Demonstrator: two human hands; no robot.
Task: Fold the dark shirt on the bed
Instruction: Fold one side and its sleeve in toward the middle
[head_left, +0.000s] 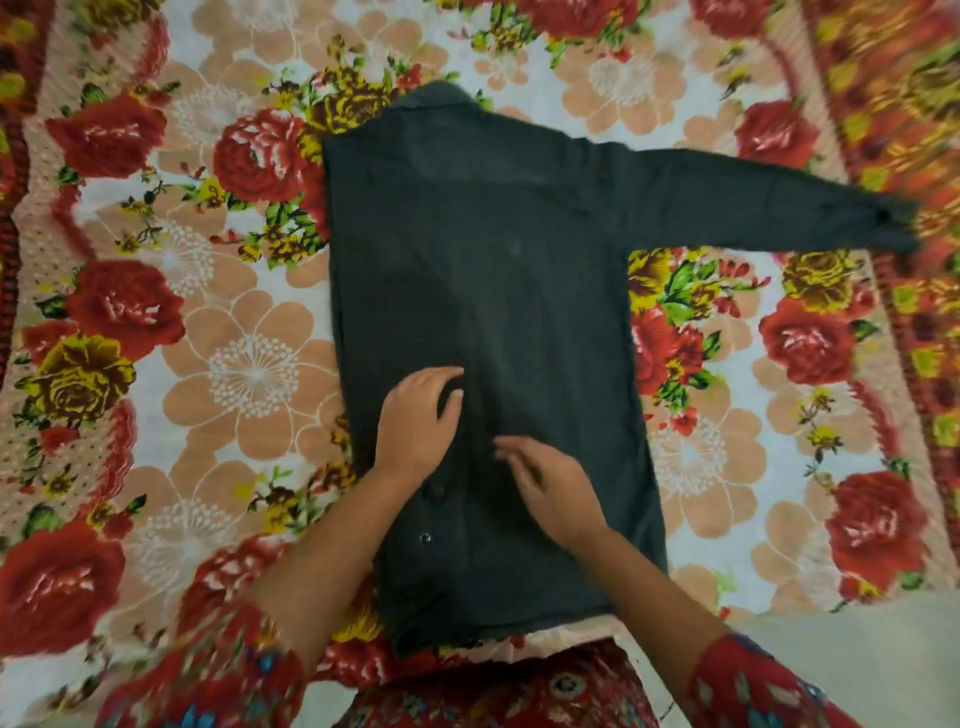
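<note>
The dark shirt (483, 291) lies flat on the bed, collar at the far end and hem toward me. Its left side is folded in over the body, giving a straight left edge. The right sleeve (753, 208) stretches out to the right. My left hand (421, 421) rests on the lower left part of the shirt with loosely bent fingers. My right hand (556, 488) lies just right of it on the cloth, fingers pointing left and blurred. Neither hand plainly grips the fabric.
A floral bedsheet (208, 338) with red roses and peach flowers covers the bed on all sides of the shirt. The bed's near edge (831, 608) shows at the lower right, with pale floor below. My patterned red sleeves fill the bottom of the view.
</note>
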